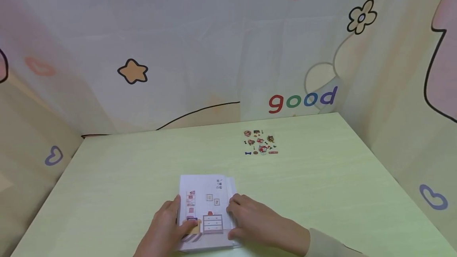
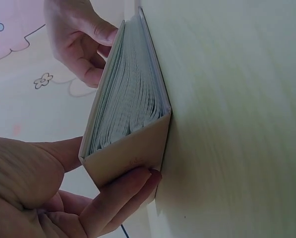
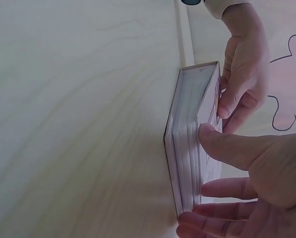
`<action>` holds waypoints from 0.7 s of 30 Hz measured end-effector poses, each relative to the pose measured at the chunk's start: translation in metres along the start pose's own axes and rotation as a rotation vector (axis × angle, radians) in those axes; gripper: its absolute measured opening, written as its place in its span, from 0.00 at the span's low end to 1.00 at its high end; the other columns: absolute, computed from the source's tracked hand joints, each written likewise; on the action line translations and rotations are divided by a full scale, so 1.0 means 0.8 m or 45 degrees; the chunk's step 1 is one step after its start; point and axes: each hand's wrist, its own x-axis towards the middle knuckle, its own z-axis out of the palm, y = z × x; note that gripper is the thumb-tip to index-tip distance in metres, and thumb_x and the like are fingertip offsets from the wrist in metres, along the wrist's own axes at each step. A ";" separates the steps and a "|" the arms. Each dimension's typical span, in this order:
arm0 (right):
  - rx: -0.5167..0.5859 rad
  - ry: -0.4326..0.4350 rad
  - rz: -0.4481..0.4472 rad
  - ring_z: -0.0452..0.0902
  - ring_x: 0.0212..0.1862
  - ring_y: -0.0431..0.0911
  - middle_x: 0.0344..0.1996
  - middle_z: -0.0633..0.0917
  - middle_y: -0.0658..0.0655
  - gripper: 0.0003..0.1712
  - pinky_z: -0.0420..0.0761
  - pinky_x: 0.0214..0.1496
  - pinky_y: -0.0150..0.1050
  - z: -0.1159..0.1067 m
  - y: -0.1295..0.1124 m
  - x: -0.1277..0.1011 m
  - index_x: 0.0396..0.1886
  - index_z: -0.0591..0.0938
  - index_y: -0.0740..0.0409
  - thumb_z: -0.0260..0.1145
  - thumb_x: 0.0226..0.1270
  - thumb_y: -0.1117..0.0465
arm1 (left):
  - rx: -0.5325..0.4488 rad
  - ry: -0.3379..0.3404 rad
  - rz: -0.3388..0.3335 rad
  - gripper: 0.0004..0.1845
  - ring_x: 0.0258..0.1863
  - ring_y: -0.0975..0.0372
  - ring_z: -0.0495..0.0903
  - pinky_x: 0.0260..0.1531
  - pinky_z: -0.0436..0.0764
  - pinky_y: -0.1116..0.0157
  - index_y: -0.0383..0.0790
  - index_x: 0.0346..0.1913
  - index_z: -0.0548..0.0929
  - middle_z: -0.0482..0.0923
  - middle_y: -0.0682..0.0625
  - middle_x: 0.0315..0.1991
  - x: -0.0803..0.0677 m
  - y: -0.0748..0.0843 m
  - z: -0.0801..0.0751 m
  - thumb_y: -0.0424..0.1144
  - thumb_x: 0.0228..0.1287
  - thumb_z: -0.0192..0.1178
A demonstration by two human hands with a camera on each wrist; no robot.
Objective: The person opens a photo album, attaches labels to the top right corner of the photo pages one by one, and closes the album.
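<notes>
A thick album [image 1: 210, 193] with a white cover, printed with a dresser and picture frames, lies closed on the table in front of me. My left hand [image 1: 164, 223] grips its spine side, thumb on the cover and fingers against the spine [image 2: 133, 156]. On the opposite side, my right hand [image 1: 253, 219] holds the page-edge side. In the right wrist view its thumb [image 3: 222, 144] rests at the cover's edge, and the fingers touch the side lower down. Many pages [image 2: 130, 79] show tightly stacked between the covers.
Several small colourful stickers [image 1: 260, 142] lie grouped toward the back right of the pale green table [image 1: 118, 177]. Behind the table hangs a printed curtain [image 1: 185, 50], with more curtain along the left and right sides.
</notes>
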 end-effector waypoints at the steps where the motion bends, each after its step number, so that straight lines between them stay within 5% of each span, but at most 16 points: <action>1: 0.006 -0.002 0.003 0.72 0.46 0.41 0.47 0.80 0.50 0.28 0.79 0.54 0.34 0.000 0.002 -0.002 0.50 0.85 0.57 0.81 0.57 0.44 | 0.000 0.003 0.001 0.47 0.35 0.57 0.73 0.40 0.78 0.58 0.20 0.71 0.68 0.77 0.43 0.43 0.000 0.002 0.002 0.45 0.57 0.79; 11: 0.036 -0.018 0.030 0.72 0.46 0.42 0.46 0.80 0.50 0.29 0.79 0.56 0.37 -0.005 0.013 -0.014 0.50 0.85 0.58 0.81 0.56 0.45 | 0.001 -0.002 -0.019 0.49 0.39 0.54 0.75 0.44 0.80 0.55 0.19 0.71 0.67 0.78 0.37 0.51 -0.001 0.017 0.014 0.47 0.56 0.79; 21: 0.121 -0.036 0.095 0.74 0.47 0.43 0.49 0.80 0.52 0.30 0.80 0.59 0.42 -0.009 0.024 -0.030 0.51 0.85 0.59 0.82 0.54 0.47 | 0.029 0.005 0.018 0.49 0.38 0.55 0.75 0.44 0.81 0.55 0.20 0.71 0.67 0.78 0.39 0.49 -0.007 0.039 0.025 0.48 0.57 0.78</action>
